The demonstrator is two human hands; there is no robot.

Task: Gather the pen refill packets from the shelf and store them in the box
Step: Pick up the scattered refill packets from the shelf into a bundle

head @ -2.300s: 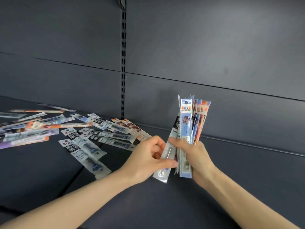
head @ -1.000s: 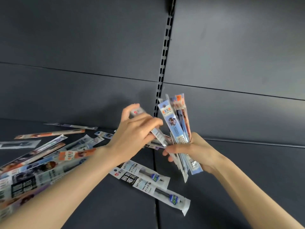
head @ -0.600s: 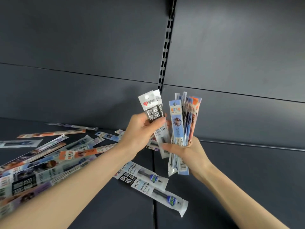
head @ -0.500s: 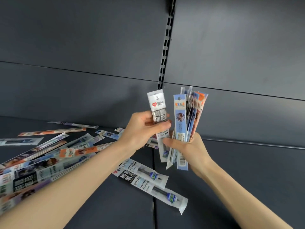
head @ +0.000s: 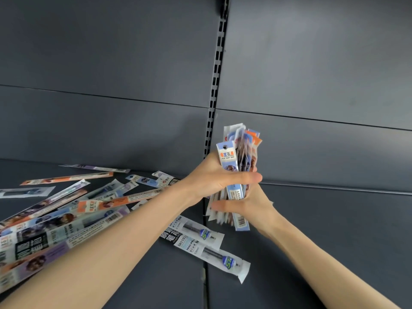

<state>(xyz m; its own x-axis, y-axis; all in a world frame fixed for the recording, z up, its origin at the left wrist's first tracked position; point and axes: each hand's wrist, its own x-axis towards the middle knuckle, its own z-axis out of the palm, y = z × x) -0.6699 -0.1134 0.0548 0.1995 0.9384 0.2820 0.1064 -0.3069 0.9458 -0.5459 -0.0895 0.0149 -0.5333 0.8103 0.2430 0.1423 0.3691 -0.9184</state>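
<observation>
half a second ago the left hand (head: 214,175) pinched one white packet beside the bundle of refill packets (head: 242,148). now it curls round the bundle itself, just above the right hand (head: 252,208), which grips the lower end. the bundle stands upright, fanned, blue-fronted, its top blurred. two loose packets (head: 200,239) lie on the shelf (head: 334,241) below the grip.

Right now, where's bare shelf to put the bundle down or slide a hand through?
Free: the shelf right of the right hand and forearm, up to the back panel; also a strip between the forearms, in front of the two loose packets. Crowded: scattered packets left of the left hand. Both hands grip the bundle.
</observation>
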